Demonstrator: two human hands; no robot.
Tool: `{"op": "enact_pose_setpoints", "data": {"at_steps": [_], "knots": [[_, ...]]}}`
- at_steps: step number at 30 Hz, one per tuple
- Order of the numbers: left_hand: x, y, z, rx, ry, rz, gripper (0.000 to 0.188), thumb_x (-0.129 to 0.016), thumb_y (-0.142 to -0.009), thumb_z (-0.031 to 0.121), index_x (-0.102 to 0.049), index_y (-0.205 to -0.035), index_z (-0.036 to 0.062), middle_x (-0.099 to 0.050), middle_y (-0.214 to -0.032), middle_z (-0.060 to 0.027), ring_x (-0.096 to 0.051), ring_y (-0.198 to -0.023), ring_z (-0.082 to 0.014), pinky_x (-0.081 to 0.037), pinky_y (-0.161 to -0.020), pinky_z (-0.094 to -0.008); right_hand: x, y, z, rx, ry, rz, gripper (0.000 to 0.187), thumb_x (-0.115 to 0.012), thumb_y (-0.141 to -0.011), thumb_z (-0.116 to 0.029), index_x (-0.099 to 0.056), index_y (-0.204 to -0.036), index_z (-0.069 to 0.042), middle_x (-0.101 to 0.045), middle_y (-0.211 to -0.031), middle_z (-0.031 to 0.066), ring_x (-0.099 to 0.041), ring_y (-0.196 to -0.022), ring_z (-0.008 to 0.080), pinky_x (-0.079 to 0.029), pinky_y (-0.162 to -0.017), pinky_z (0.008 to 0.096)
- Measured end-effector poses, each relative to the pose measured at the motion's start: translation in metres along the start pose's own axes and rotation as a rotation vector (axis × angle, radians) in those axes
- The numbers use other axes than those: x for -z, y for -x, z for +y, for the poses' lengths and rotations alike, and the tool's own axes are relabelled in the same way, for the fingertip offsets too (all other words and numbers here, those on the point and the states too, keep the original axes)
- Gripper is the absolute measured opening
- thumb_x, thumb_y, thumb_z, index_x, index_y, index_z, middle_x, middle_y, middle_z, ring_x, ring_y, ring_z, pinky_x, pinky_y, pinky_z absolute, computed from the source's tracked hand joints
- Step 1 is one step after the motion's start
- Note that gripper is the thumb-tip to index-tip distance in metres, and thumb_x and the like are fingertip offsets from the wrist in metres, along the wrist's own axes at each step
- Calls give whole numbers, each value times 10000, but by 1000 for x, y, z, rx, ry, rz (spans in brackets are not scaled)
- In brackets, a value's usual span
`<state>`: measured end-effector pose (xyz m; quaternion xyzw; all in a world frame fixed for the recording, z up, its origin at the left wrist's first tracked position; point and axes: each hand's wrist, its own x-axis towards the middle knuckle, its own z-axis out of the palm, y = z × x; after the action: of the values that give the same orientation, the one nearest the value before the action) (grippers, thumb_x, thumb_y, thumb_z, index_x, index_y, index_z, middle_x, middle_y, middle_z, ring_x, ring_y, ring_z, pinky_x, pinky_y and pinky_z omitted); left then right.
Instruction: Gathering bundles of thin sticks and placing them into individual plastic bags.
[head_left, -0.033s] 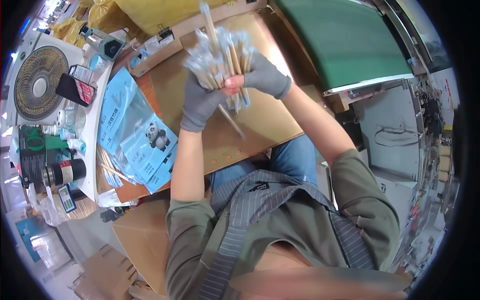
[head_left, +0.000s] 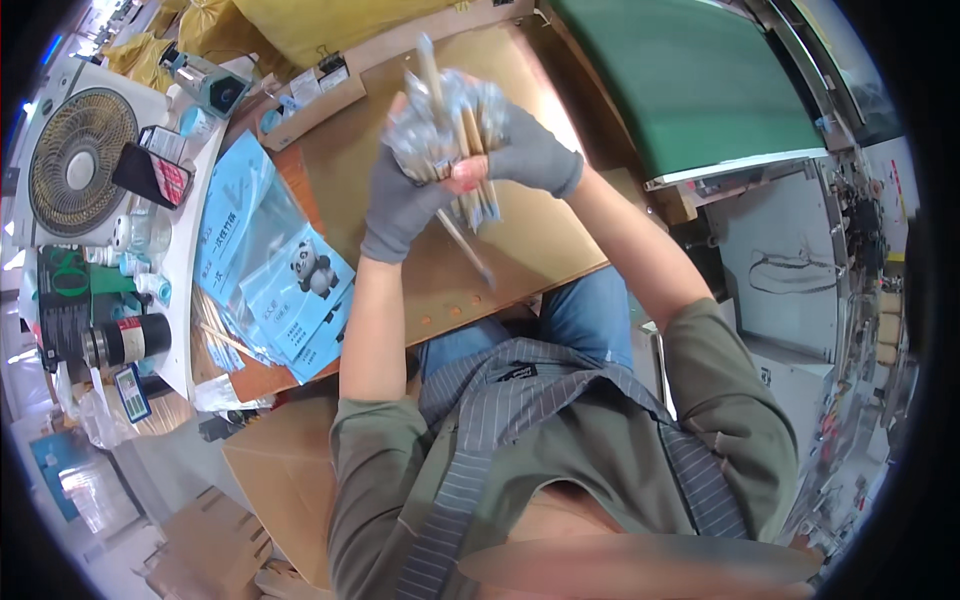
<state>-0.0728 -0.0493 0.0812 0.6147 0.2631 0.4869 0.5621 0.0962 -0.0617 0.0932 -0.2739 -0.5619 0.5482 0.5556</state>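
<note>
A thick bundle of disposable chopsticks (head_left: 472, 130) in clear plastic wrappers stands between my two hands over the cardboard-topped table (head_left: 340, 160). My left hand (head_left: 393, 205), in a grey fingerless glove, is closed around the left side of the bundle. On the right side my right hand (head_left: 530, 155), gloved the same way, grips it with the fingertips near my left thumb. One chopstick sticks up above the rest, and another slants out below toward me. The wrappers hide some of the fingers.
Blue clear bags with a panda print (head_left: 300, 290) lie left of the cardboard, with loose chopsticks (head_left: 222, 340) beneath. A fan (head_left: 82, 170), a phone (head_left: 152, 178) and a black flask (head_left: 130, 340) sit on the white side table. A green surface (head_left: 690, 80) is at the far right.
The upper ends of the bundle sit lower and more even, and the tall chopstick has dropped and shifted slightly right. Both hands stay in nearly the same place.
</note>
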Motion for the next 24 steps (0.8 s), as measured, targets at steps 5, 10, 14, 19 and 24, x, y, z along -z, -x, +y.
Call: {"op": "enact_pose_setpoints", "data": {"at_steps": [5, 10, 14, 19, 24], "knots": [[-4, 25, -1, 58, -314, -150, 433, -785, -657, 125, -622, -1057, 80, -644, -1035, -43, -610, -942, -153, -500, -807, -302, -38, 30, -10, -60, 266, 119, 815, -792, -694, -117, -342, -1371, -52, -616, -955, 67, -590, -882, 136, -490, -662, 235], [-31, 105, 32, 482, 397, -262, 531, -762, -688, 183, -572, -1158, 25, -620, -1090, -83, -596, -1004, -198, -493, -864, -311, -64, 73, -57, 86, 434, 96, 782, -760, -725, -159, -346, -1376, -32, -499, -1262, 126, -537, -1081, 176, -452, -890, 297], [-69, 168, 1, 718, 867, -66, 729, -681, -786, 469, -426, -1301, 20, -532, -1190, -89, -544, -1082, -199, -453, -941, -322, -33, 91, -13, -438, -27, -256, 636, -726, -741, -187, -472, -1286, 19, -504, -1286, 174, -549, -1098, 204, -437, -936, 320], [-83, 200, -5, 618, 767, 27, 714, -609, -820, 571, -445, -1256, 30, -553, -1174, -84, -557, -1099, -205, -483, -922, -311, -35, 117, 4, -634, -226, -312, 477, -684, -746, -147, -581, -1169, 46, -611, -1143, 171, -607, -1006, 224, -469, -893, 331], [-76, 194, -23, 634, 581, -63, 569, -544, -909, 452, -422, -1269, 29, -492, -1214, -76, -500, -1117, -188, -433, -945, -315, -40, 116, 1, -430, -439, -363, 252, -642, -766, -144, -628, -945, 32, -651, -922, 160, -637, -887, 254, -501, -836, 355]]}}
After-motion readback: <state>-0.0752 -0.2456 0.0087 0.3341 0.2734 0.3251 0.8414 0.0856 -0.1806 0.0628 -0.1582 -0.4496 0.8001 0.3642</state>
